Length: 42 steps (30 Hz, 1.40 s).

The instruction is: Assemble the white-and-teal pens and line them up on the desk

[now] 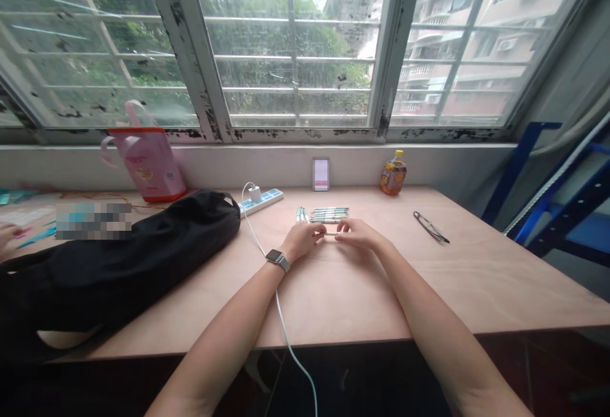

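Both my hands meet over the middle of the table, holding a thin white pen (pixel 330 234) sideways between them. My left hand (pixel 304 240), with a watch (pixel 276 257) on its wrist, pinches the pen's left end. Fingertips of my right hand (pixel 357 234) close on its right end. Just beyond my hands lies a row of several white and teal pens (pixel 330 215), side by side and pointing left to right. A few more pens (pixel 302 215) lie to their left, pointing away from me. My fingers cover both ends of the held pen.
A black bag (pixel 181 232) covers the table's left part. Behind it stands a pink bag (pixel 151 163). A white cable (pixel 286 328) runs from a power strip (pixel 267 199) past my left wrist. A phone (pixel 321 174), a drink bottle (pixel 393 174) and glasses (pixel 430 227) are farther off. Another person's hand (pixel 8 239) shows far left.
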Motion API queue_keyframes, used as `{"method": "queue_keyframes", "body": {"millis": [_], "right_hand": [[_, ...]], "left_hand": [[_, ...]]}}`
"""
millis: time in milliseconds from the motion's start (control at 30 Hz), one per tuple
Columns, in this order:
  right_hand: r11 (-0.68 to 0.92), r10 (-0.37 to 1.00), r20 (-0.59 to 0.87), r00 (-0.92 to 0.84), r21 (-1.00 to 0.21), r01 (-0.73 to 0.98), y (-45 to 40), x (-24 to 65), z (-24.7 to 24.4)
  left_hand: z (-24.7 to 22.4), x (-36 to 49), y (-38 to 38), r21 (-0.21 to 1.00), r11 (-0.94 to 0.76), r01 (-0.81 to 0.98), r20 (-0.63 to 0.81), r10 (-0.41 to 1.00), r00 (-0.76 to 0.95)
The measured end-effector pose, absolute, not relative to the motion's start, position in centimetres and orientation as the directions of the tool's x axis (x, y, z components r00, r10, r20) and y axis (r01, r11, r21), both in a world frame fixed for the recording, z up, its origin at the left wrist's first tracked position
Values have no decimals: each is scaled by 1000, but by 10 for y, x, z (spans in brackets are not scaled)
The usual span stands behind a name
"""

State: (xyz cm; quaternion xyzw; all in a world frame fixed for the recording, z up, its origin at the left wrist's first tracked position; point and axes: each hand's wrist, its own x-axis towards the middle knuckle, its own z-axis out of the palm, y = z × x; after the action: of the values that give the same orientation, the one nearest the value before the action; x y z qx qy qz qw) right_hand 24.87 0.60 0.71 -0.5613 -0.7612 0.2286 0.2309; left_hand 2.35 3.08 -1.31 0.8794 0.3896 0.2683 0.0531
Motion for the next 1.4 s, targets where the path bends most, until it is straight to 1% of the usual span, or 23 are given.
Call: {"method": "queue_keyframes", "body": {"millis": [100, 233, 300, 367, 500, 633, 767, 867, 967, 1100, 1200, 1267, 1333, 1400], "right_hand": [[280, 959, 134, -249, -580, 765, 5, 248, 9], [277, 953, 63, -295, -575, 770, 7, 247, 9], [257, 956, 27, -292, -562, 786, 8, 247, 8], [239, 962, 23, -273, -557, 795, 8, 248, 8], [241, 962, 42, -269, -587, 773, 6, 252, 11], [229, 956, 0, -293, -622, 748, 5, 257, 15], [192, 970, -4, -243, -602, 775, 5, 264, 21], [173, 967, -44, -250, -607, 776, 5, 269, 22], [146, 962, -82, -259, -648, 748, 7, 273, 19], [143, 962, -62, -264, -713, 686, 12, 276, 13], [107, 964, -69, -256, -781, 615, 13, 277, 13], [94, 977, -20, -211, -851, 516, 13, 277, 14], [109, 983, 45, -177, -924, 368, 11, 277, 15], [139, 979, 100, -179, -964, 225, 11, 278, 16]], "left_hand": [[-13, 23, 31, 283, -694, 662, 429, 709, 560], [-12, 23, 30, 251, -684, 685, 416, 716, 561], [-12, 24, 30, 258, -690, 676, 409, 713, 570], [-13, 24, 30, 259, -699, 666, 406, 705, 582], [-14, 25, 30, 232, -701, 674, 407, 699, 588], [-14, 24, 31, 243, -700, 672, 408, 702, 584], [-14, 22, 32, 227, -688, 689, 405, 710, 576], [-13, 20, 33, 222, -670, 709, 404, 725, 558], [-14, 18, 34, 252, -671, 697, 412, 727, 550], [-14, 18, 35, 326, -670, 667, 417, 735, 535], [-13, 19, 34, 375, -672, 639, 408, 738, 538], [-12, 20, 33, 401, -669, 626, 398, 743, 539], [-11, 21, 31, 426, -660, 619, 391, 751, 532], [-12, 22, 30, 448, -649, 614, 391, 760, 519]]}}
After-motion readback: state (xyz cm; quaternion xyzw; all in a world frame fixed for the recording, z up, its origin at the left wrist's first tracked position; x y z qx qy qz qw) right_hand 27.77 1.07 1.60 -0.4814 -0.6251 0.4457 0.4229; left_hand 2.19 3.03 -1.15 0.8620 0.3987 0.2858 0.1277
